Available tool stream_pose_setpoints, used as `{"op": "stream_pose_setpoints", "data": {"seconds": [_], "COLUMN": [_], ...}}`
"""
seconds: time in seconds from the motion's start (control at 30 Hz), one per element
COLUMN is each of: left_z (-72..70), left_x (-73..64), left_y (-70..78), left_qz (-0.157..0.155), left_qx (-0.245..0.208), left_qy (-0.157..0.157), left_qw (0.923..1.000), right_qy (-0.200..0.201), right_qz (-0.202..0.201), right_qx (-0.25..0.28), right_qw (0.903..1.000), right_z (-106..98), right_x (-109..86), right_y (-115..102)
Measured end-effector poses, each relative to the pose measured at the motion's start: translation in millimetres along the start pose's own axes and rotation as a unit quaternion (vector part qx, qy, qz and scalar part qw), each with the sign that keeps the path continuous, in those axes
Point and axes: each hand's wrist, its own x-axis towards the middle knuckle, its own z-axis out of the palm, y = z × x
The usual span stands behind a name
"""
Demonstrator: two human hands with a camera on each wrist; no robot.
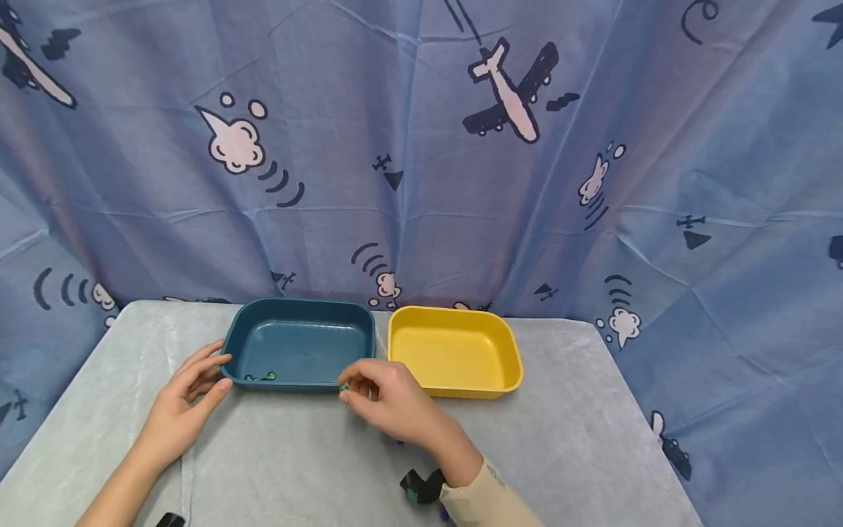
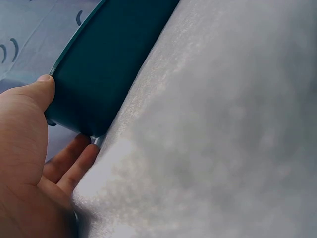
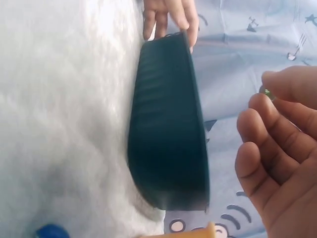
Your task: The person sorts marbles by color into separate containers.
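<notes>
The right hand [image 1: 385, 399] pinches a small, shiny green roundish piece [image 1: 344, 387] between thumb and forefinger; its other fingers are loosely curled. In the head view, that piece appears against the near rim of a dark teal, rounded rectangular plastic tray [image 1: 290, 386], toward the tray's right end; the right wrist view shows it apart from the rim. The left hand [image 1: 182, 411] touches the tray's near left corner, fingers spread and nearly straight, thumb tip on the rim and other fingertips by the end wall, with nothing small in its grasp. More shiny green pieces [image 1: 271, 375] lie inside the tray at its near left, partly hidden by the front wall. Just right of it stands a bright yellow plastic tray [image 1: 454, 392] of similar shape. The right hand blocks the head camera's sight of the teal tray's near right corner and part of the yellow tray's near left side. A black object with a green patch [image 1: 421, 489] sits beside the right wrist, near a beige sleeve [image 1: 490, 498] bearing lettering. A blue object [image 3: 52, 231], cut off by the picture's edge, lies on the pale grey cloth-covered table [image 1: 283, 454]. Behind hangs a blue curtain [image 1: 342, 146] printed with aeroplanes and clouds.
</notes>
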Motion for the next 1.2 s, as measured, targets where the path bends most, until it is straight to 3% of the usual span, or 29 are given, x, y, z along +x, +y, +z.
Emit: {"op": "stream_pose_setpoints", "data": {"seconds": [0.33, 1.2], "left_z": [-0.9, -0.2], "left_x": [-2.8, 0.2], "left_y": [-3.4, -2.4], "left_qz": [-0.003, -0.006], "left_qx": [-0.004, -0.004], "left_qy": [0.004, 0.008], "left_qw": [1.0, 0.9999], "right_qy": [0.015, 0.022], "right_qz": [0.032, 0.055], "right_qx": [0.025, 0.027], "right_qw": [0.9991, 0.9979], "right_z": [0, -3], "right_x": [16.6, 47.1], "right_y": [14, 30]}}
